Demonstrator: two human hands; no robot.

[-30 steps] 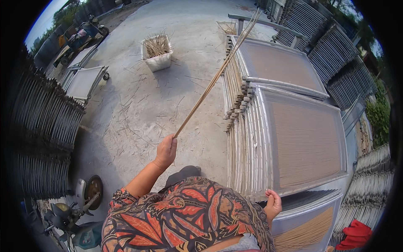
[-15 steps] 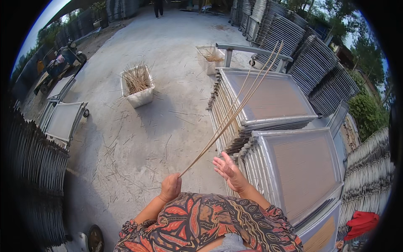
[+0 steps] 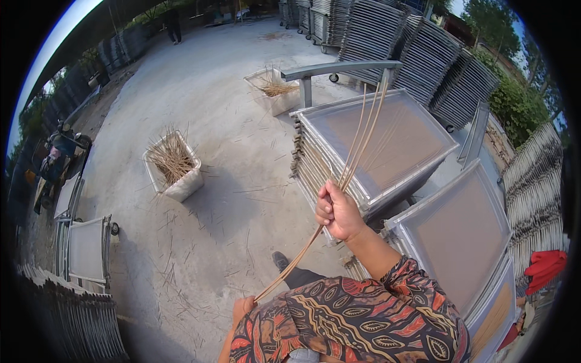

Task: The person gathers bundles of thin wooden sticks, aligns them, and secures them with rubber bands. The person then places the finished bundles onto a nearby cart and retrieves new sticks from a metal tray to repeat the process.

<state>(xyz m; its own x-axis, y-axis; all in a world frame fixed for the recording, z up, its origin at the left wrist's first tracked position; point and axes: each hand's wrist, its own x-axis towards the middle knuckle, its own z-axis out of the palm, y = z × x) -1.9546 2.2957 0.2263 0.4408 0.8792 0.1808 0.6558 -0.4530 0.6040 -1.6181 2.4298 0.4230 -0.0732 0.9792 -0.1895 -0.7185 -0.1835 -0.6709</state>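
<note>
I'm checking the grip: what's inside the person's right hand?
A few long, thin tan sticks run through the right hand, showing above and below it. The stretch within the curled fingers is covered.

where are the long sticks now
In the head view, the long sticks run from the left hand, low left of centre, up through the right hand.

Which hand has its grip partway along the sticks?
The right hand, closed around the brown sticks between their ends; the left hand instead holds their near ends, beside the patterned shirt.
</note>
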